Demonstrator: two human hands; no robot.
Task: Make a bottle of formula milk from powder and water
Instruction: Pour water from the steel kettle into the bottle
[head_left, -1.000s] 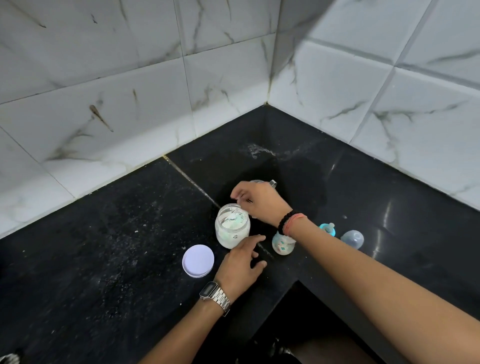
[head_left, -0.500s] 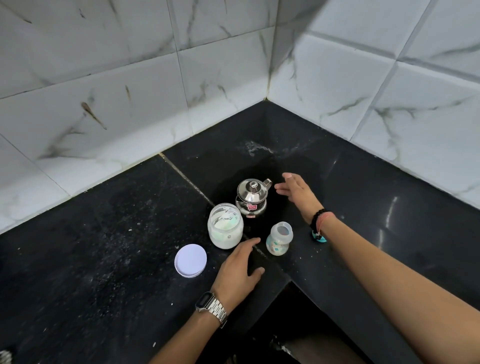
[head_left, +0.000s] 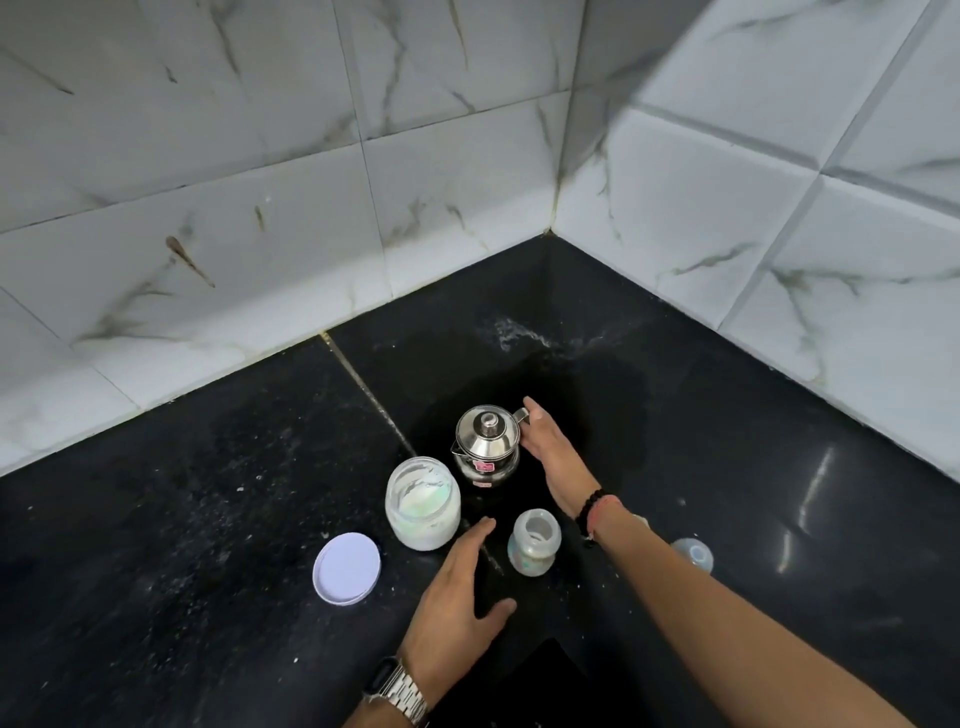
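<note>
Since half a second ago the right hand (head_left: 550, 447) has closed in on the steel kettle (head_left: 487, 448) and now lies against its handle side, fingers (head_left: 535, 410) fairly straight beside the handle; whether they actually grip it I cannot tell. From the left, a white lid (head_left: 347, 568) lies flat on the black table (head_left: 156, 519), apart from its jar. Next stands the open powder jar (head_left: 423, 501), just beside the kettle behind it. The left hand (head_left: 457, 592), with a metal watch (head_left: 400, 691) on the wrist, rests flat on the table, fingers spread and holding nothing, its fingertips between the jar and the baby bottle (head_left: 534, 549). That bottle stands upright and uncapped. Farther right, past the right forearm, a clear teat cap (head_left: 693, 554) lies on the table.
</note>
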